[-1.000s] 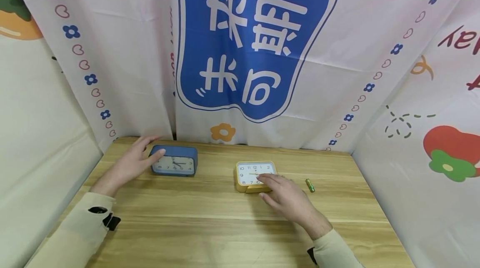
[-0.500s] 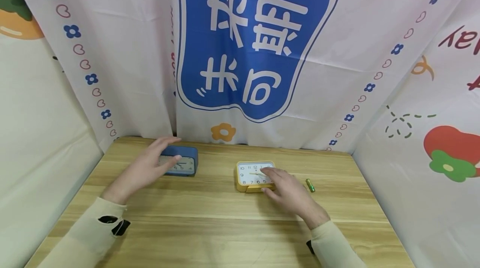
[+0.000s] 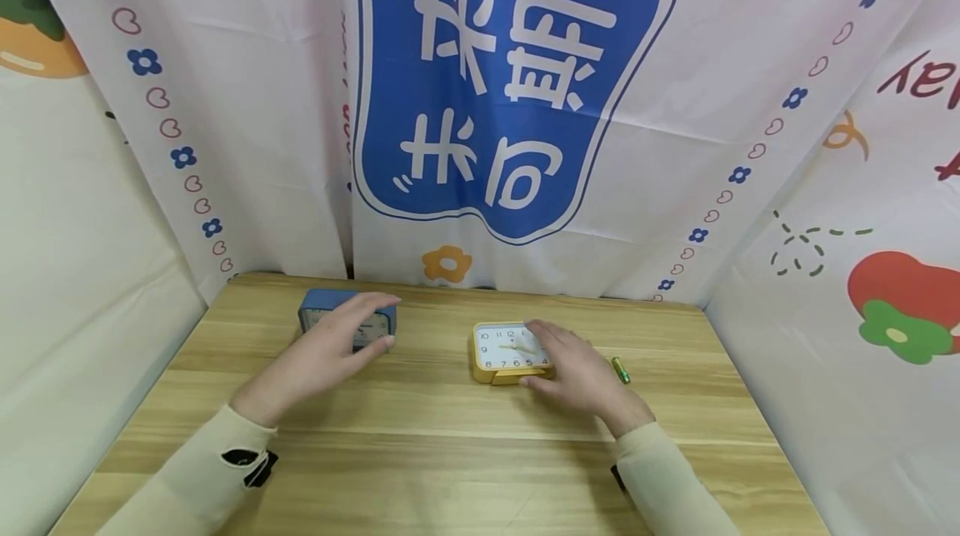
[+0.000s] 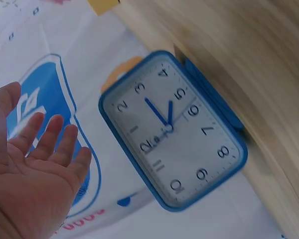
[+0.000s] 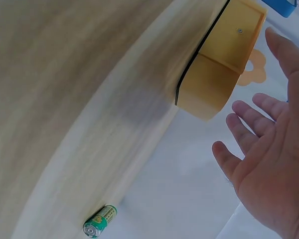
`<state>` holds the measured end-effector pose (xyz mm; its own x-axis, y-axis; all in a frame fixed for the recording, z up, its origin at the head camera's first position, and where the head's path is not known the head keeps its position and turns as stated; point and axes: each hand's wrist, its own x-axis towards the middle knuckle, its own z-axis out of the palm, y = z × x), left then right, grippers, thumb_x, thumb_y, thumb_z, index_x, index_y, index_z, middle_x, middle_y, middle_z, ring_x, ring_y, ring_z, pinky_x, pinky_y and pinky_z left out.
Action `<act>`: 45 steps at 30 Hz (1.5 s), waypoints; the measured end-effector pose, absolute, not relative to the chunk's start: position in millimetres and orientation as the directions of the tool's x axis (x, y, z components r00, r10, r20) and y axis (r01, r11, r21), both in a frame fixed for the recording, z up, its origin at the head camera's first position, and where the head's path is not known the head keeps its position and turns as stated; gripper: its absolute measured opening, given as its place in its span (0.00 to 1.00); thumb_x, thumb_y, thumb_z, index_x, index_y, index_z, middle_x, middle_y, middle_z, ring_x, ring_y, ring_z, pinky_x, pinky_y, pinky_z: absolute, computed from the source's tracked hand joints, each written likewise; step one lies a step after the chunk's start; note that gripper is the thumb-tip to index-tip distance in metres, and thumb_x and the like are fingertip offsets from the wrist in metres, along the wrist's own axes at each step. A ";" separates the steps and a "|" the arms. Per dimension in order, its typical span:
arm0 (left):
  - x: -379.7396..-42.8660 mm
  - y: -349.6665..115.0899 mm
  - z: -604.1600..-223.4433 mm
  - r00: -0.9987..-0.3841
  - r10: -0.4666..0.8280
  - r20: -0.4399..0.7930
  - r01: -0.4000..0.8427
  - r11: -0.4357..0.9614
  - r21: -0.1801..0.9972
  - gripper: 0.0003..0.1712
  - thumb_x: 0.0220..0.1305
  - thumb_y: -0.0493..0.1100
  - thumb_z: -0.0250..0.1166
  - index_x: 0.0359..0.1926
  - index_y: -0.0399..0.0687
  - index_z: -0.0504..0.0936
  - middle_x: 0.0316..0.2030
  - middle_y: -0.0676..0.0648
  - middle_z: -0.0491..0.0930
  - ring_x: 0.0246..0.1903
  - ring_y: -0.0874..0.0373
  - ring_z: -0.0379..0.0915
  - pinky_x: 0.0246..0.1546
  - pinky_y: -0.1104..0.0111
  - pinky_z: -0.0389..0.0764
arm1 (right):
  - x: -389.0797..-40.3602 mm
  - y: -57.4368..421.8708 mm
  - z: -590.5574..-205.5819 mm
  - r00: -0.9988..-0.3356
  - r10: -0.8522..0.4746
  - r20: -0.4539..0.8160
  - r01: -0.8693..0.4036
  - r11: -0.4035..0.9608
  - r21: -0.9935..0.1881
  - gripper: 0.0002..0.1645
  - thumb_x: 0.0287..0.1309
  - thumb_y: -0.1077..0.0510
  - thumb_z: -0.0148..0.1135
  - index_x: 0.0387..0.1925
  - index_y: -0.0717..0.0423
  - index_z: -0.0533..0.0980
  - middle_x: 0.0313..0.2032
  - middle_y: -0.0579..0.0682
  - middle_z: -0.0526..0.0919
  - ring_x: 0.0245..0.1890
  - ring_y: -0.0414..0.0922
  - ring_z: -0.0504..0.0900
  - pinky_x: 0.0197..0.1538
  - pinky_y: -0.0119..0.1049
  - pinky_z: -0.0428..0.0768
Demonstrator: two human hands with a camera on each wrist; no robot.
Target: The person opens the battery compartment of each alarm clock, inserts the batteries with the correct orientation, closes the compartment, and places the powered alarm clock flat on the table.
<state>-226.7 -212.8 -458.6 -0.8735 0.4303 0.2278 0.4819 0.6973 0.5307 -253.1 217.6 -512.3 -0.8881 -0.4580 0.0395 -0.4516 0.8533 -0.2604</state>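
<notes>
A blue alarm clock (image 3: 322, 299) stands at the back left of the table, partly covered in the head view by my left hand (image 3: 318, 365). In the left wrist view that hand (image 4: 42, 184) has spread, relaxed fingers and a gap between it and the blue clock's dial (image 4: 154, 149). A yellow alarm clock (image 3: 491, 353) stands to the right. My right hand (image 3: 576, 373) is by its right end, hiding part of the dial. The right wrist view has this hand (image 5: 269, 174) with loosely extended fingers beside the yellow casing (image 5: 207, 84), holding nothing.
A green battery (image 3: 621, 370) lies on the wooden table (image 3: 450, 461), right of the yellow clock and near my right hand. Behind the table hangs a printed white curtain (image 3: 292, 186), and similar white cloth walls flank it on both sides.
My left hand has moved right and nearer, from the blue clock's left end to in front of it. My right hand has shifted slightly right, uncovering more of the yellow clock's dial. Both clocks stay put.
</notes>
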 end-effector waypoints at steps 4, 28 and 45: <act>-222.6 -204.2 -462.0 -0.860 0.457 0.227 0.505 0.698 0.507 0.35 0.88 0.50 0.70 0.87 0.45 0.73 0.85 0.35 0.75 0.83 0.31 0.74 0.83 0.32 0.77 | -260.2 216.9 -511.7 -0.886 -0.464 0.016 -0.454 0.856 -0.246 0.67 0.71 0.31 0.82 0.94 0.54 0.60 0.92 0.59 0.67 0.90 0.62 0.70 0.92 0.65 0.71; -203.7 -169.8 -482.0 -0.794 0.581 0.181 0.594 0.675 0.437 0.35 0.86 0.54 0.72 0.84 0.48 0.76 0.83 0.41 0.78 0.81 0.37 0.78 0.82 0.37 0.80 | -292.6 216.8 -511.0 -0.858 -0.485 -0.167 -0.436 0.862 -0.260 0.81 0.59 0.29 0.90 0.97 0.55 0.54 0.95 0.57 0.58 0.95 0.61 0.59 0.96 0.66 0.62; -202.6 -162.4 -486.4 -0.776 0.619 0.122 0.596 0.655 0.464 0.31 0.88 0.53 0.71 0.82 0.49 0.79 0.80 0.46 0.81 0.78 0.45 0.81 0.80 0.42 0.84 | -299.0 207.8 -511.4 -0.853 -0.501 -0.148 -0.449 0.848 -0.282 0.73 0.56 0.38 0.95 0.91 0.61 0.65 0.88 0.63 0.70 0.89 0.65 0.70 0.90 0.64 0.73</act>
